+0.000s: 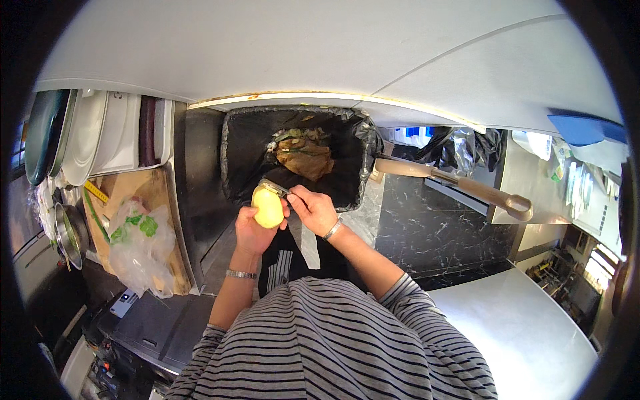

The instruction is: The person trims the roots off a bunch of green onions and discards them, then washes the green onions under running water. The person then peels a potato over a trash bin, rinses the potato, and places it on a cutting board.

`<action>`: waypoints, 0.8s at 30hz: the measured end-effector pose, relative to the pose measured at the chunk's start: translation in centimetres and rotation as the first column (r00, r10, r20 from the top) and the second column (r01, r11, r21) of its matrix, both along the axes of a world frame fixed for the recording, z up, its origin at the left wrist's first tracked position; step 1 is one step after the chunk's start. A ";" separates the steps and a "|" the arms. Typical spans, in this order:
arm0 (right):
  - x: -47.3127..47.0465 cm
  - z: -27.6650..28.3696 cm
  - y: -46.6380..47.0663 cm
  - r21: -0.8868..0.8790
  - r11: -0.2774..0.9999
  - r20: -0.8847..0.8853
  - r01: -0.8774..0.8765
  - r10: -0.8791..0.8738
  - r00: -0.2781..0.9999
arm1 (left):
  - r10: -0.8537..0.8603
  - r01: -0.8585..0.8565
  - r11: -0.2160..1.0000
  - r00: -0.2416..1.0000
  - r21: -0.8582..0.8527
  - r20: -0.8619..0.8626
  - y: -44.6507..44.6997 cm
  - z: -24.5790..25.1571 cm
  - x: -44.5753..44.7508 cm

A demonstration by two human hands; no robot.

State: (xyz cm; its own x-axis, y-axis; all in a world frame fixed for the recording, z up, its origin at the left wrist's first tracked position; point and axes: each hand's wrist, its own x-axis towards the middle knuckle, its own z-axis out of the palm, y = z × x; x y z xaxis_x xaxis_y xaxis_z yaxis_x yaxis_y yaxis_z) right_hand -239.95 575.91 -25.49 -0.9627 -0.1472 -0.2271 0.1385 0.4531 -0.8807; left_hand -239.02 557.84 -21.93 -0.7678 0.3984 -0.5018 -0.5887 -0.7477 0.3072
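A peeled, pale yellow potato is cupped in my left hand, thumb along one side and fingertips on the other. My right hand grips a metal peeler, whose head lies against the far end of the potato. Both hands are over the near edge of a bin lined with a black plastic bag. Inside the bin lies crumpled brown paper with some scraps and peelings around it.
To the left, a wooden cutting board carries a plastic bag with green leaves and a yellow-handled tool. Trays and plates stand beyond it. A long wooden handle juts out right of the bin. A white wall rises behind.
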 end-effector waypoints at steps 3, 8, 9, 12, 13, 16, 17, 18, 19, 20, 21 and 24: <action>-0.3 -1.0 0.2 0.216 0.974 0.065 -0.063 0.050 0.997 | -0.037 0.036 0.999 0.999 0.030 0.011 -0.3 -0.1 0.1; -3.7 -4.7 2.5 0.381 0.921 -0.018 -0.083 0.097 0.995 | -0.036 0.040 0.995 0.998 -0.095 0.045 -1.2 -0.9 0.3; -4.9 -5.4 2.9 0.412 0.910 -0.081 -0.053 0.095 0.992 | -0.048 0.051 0.994 0.998 -0.101 0.035 -1.5 -1.1 0.3; -10.0 -7.2 3.4 0.482 0.876 -0.266 0.027 0.117 0.957 | -0.020 0.027 0.991 0.998 -0.133 0.053 -2.5 -1.5 0.7; -11.5 -7.7 3.3 0.484 0.873 -0.296 0.063 0.095 0.951 | -0.002 0.022 0.980 0.995 -0.198 0.101 -2.9 -1.6 0.8; -14.9 -8.8 2.7 0.702 0.712 -0.150 -0.005 0.155 0.977 | 0.054 -0.005 0.957 0.986 -0.290 0.159 -3.9 -1.4 1.3; -15.6 -9.0 2.2 0.713 0.699 -0.049 -0.046 0.115 0.992 | 0.057 -0.011 0.956 0.987 -0.295 0.150 -4.2 -1.3 1.4; -16.0 -9.2 1.7 0.740 0.671 -0.049 -0.037 0.109 0.993 | 0.069 -0.022 0.953 0.987 -0.303 0.143 -4.5 -1.2 1.5; -16.5 -9.3 1.3 0.772 0.631 0.019 -0.079 0.101 0.995 | 0.077 -0.027 0.949 0.986 -0.314 0.148 -4.8 -1.1 1.5; -16.3 -9.3 0.8 0.709 0.701 -0.015 -0.072 0.117 0.993 | 0.075 -0.020 0.949 0.984 -0.314 0.165 -5.2 -1.0 1.5; -16.5 -9.3 0.4 0.632 0.732 0.119 -0.254 0.232 0.965 | 0.090 -0.040 0.950 0.985 -0.310 0.148 -5.5 -0.9 1.4; -15.1 -9.1 -0.5 0.571 0.780 -0.023 -0.257 0.329 0.944 | 0.128 -0.076 0.941 0.982 -0.329 0.139 -6.3 -0.7 1.5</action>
State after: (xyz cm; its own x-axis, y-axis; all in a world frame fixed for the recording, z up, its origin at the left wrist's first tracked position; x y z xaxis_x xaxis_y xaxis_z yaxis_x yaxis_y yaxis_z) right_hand -255.04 575.43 -34.62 -0.9178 -0.3101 -0.2479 -0.1671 0.8681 -0.4674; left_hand -237.54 551.53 -22.59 -0.6973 0.1199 -0.7067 -0.5742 -0.6836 0.4506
